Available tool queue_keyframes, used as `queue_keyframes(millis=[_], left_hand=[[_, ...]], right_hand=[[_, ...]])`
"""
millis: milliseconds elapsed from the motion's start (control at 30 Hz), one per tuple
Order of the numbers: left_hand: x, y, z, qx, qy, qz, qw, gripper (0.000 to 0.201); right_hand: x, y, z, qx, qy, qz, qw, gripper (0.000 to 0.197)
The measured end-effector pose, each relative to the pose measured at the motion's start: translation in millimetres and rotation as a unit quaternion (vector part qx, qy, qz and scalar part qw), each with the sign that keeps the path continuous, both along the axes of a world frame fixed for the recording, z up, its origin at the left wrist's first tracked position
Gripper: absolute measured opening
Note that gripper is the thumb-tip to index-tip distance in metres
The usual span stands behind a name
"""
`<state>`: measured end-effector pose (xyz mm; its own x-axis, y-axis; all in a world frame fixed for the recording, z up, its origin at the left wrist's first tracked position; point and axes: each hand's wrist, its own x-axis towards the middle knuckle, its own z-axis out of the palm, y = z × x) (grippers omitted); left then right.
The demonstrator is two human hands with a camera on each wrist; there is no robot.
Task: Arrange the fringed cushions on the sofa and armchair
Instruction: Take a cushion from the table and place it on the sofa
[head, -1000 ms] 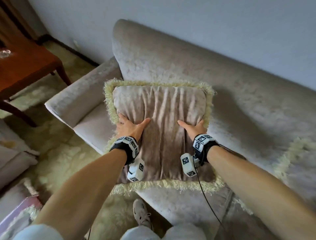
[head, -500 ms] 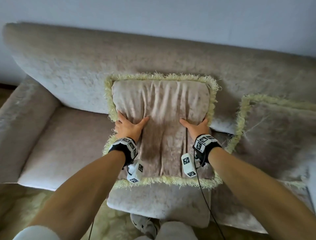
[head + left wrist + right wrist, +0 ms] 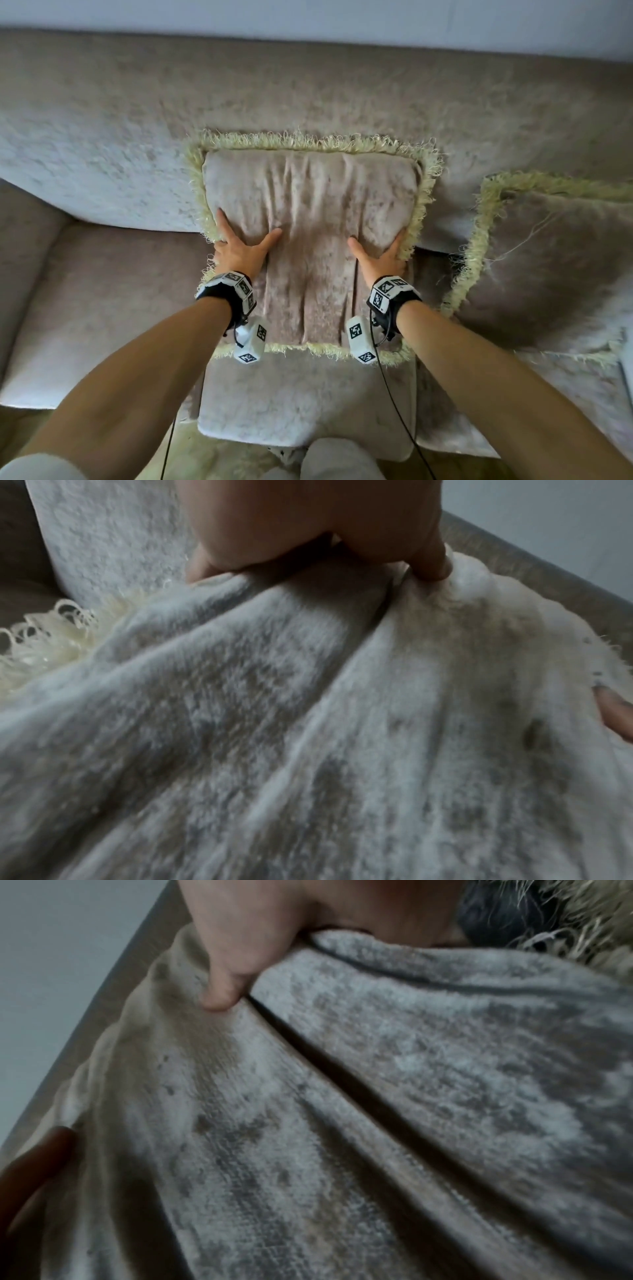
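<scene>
Both hands, left hand (image 3: 239, 251) and right hand (image 3: 380, 257), grip the cushion (image 3: 308, 219) against the sofa (image 3: 137, 137); fingers apparently tucked behind its edges, hidden.

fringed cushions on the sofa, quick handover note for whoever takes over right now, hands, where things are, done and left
Left hand: grips the left edge of the beige velvet cushion with pale yellow fringe.
Right hand: grips its right edge.
That cushion stands on the beige velvet sofa, against the backrest.
A second matching fringed cushion leans at the right.
Done: two cushions on the sofa.
Left: release; armchair is out of view.
</scene>
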<state>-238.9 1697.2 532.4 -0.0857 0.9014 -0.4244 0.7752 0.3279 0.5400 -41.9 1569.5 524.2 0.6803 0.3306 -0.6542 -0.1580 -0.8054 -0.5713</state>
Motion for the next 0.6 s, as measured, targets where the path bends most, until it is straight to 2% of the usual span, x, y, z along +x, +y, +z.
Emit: queue_keyframes(millis=[267,367,600], left_hand=[[9,16,-43,-0.045,-0.021,0.012,0.999,0.134],[11,20,-59,-0.061,-0.054,0.016,0.997,0.131],[4,29,-77,-0.051,-0.063,0.009,0.997,0.132]], right_hand=[[17,14,-49,-0.043,0.044,-0.01,0.998,0.127],[22,19,-66,-0.032,0.024,-0.014,0.999,0.126],[13,18,-86,-0.037,-0.005,-0.026,0.999,0.135]])
